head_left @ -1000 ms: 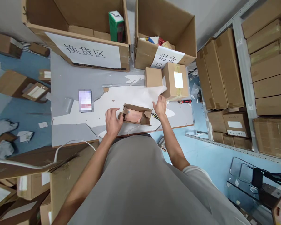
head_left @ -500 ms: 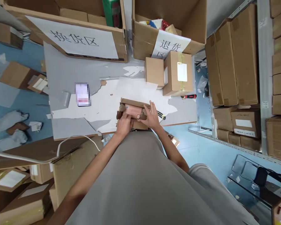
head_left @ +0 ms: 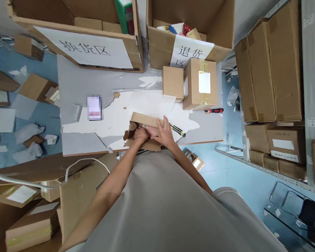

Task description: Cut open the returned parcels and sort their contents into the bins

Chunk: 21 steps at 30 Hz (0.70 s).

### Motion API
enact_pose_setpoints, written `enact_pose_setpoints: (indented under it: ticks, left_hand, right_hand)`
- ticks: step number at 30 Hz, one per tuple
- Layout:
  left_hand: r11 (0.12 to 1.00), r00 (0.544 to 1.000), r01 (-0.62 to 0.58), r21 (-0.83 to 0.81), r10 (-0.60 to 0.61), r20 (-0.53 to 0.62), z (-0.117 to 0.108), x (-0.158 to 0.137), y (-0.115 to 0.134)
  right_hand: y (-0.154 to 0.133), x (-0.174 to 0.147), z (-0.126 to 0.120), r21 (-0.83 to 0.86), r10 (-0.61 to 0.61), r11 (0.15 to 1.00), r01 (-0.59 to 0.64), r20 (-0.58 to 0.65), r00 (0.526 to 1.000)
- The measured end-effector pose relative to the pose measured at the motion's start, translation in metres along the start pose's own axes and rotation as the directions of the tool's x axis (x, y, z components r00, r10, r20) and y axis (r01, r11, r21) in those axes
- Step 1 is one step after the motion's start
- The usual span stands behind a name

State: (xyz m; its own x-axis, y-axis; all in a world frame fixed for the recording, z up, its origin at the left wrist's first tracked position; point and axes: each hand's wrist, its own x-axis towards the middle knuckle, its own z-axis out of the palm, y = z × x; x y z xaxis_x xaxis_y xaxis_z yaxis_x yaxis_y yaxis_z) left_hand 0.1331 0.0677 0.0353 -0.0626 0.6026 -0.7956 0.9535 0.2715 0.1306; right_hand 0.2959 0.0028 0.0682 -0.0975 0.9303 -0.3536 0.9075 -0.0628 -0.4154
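From here I can read the left paper sign (head_left: pixel 84 49) on a big box (head_left: pixel 134 49): it says 换货区. The right paper sign (head_left: pixel 191 49) on another big box (head_left: pixel 160 47) says 退货, with part of 区 under it. The taped box (head_left: pixel 194 85) on the bench (head_left: pixel 94 80) has a white label (head_left: pixel 204 82), but its words are too tiny for me. So are the marks (head_left: pixel 282 134) on the shelf box (head_left: pixel 301 147) and the tag (head_left: pixel 312 121) on the shelf post (head_left: pixel 310 77). The screen (head_left: pixel 94 107) is all blurry squares.

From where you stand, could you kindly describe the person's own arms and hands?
The left grip and right grip are bare hands without gloves; the left forearm and right forearm show no watch or bracelet. A short grey sleeve covers the upper right arm.
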Motion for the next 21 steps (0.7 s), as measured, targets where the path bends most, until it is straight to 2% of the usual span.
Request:
enact_pose_setpoints:
  ticks: [6,11,14,17,19,21]
  left_hand:
    - [0.999,1.000,-0.021,0.024,0.021,0.001,-0.007,-0.014,0.010]
    - [0.984,0.984,-0.171,0.050,0.174,-0.044,-0.012,-0.054,0.017]
    - [0.965,0.960,-0.254,0.070,0.260,-0.107,-0.025,-0.080,0.010]
    - [0.928,0.898,-0.364,0.083,0.373,-0.232,-0.058,-0.097,-0.011]
    - [0.873,0.815,-0.485,0.053,0.473,-0.335,-0.091,-0.106,-0.031]
    - [0.816,0.738,-0.577,-0.028,0.506,-0.447,-0.124,-0.118,-0.050]
  right_hand:
    - [0.005,0.001,-0.002,0.019,0.013,1.000,-0.013,0.017,1.000]
    - [0.009,-0.004,-0.006,0.029,0.015,0.999,-0.015,0.003,1.000]
    - [0.008,-0.008,-0.015,0.045,0.019,0.999,-0.018,-0.021,1.000]
    - [0.001,-0.015,-0.031,0.077,-0.004,0.997,0.011,-0.093,0.996]
    - [-0.007,-0.020,-0.044,0.116,-0.031,0.992,0.052,-0.179,0.983]
    - [-0.018,-0.026,-0.058,0.181,-0.031,0.980,0.086,-0.288,0.957]
